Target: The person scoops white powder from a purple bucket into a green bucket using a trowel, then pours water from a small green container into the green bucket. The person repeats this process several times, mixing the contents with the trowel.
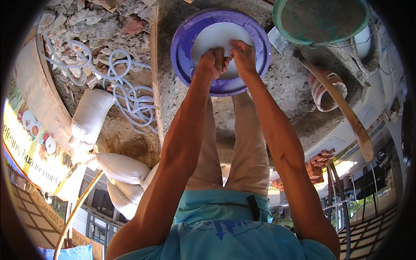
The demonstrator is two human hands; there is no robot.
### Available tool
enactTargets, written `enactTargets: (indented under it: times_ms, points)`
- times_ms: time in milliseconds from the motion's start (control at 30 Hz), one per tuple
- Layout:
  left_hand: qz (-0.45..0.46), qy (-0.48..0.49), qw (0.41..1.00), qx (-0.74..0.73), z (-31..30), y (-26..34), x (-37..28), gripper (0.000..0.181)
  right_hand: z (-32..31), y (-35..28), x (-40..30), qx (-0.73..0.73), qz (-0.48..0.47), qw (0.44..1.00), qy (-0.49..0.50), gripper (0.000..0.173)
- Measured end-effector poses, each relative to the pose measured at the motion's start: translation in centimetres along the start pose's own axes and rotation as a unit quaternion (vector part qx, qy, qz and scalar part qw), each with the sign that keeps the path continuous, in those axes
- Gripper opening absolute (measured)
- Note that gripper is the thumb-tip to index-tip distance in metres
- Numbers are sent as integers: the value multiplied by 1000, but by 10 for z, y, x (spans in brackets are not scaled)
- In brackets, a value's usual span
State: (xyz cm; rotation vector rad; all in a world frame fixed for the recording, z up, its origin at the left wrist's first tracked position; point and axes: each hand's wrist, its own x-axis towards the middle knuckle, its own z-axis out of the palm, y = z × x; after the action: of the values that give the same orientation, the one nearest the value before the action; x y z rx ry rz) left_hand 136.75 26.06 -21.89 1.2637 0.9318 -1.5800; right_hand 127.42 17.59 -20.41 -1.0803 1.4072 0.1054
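Observation:
A round purple plastic basin (pixel 178 48), partly filled with cloudy whitish water (pixel 224 31), stands on the rough ground before me. My left hand (pixel 213 63) is over the basin, its fingers closed around a brown handle-like piece (pixel 219 58); the far part of this piece is hard to make out. Beside it, at the right, is my right hand (pixel 242 53), with curled fingers at the surface of the cloudy water. Its fingertips are blurred, and whether they hold anything cannot be told.
A wooden-handled tool (pixel 338 96) slants at the right, near a paint-stained bucket (pixel 328 92) and a green tub (pixel 320 40). Left of a wooden board (pixel 155 71) lie a coiled clear hose (pixel 135 100), rubble (pixel 94 26) and white sacks (pixel 92 113).

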Motion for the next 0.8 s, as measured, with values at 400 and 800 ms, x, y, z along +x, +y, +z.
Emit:
enactTargets:
  times_ms: [400,800]
  points:
    - [102,-37,991,83,-6,-31,-83,30,-6,19,-67,-176,-391,900,-75,55]
    - [130,21,978,160,-18,-41,-122,32,-2,31,-2,-313,-426,835,-153,53]
